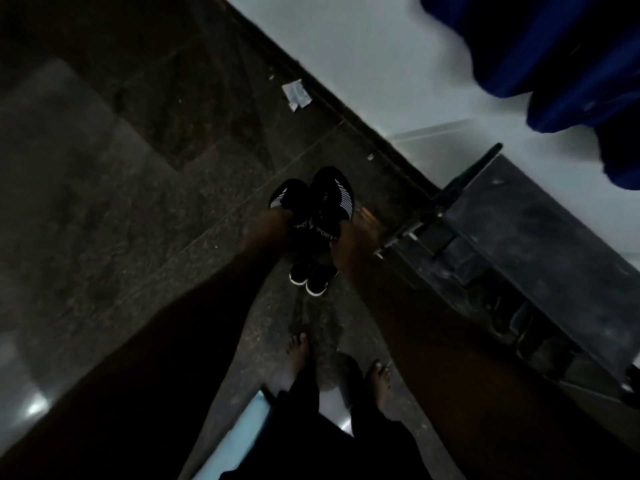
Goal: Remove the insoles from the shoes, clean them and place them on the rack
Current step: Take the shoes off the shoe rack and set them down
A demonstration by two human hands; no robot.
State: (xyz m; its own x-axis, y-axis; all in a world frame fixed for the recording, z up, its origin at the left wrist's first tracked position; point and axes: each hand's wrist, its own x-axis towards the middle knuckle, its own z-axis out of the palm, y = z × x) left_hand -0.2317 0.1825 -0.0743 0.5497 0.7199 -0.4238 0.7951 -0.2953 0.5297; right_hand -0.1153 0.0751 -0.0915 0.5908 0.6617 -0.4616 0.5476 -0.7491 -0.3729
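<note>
Fingers [282,216] of the left hand [268,230] curl over the collar of the left shoe [287,195]. The right hand [348,242] grips the right shoe [330,192] the same way. The black shoes touch side by side, toes pointing away, over the dark floor [138,202] and just left of the rack [519,237]. The dim light hides any insoles. Bare feet [301,355] stand below.

Single head-worn view, steeply downward and tilted, over both outstretched arms toward the dark floor [104,202] (wide-angle, dim).
</note>
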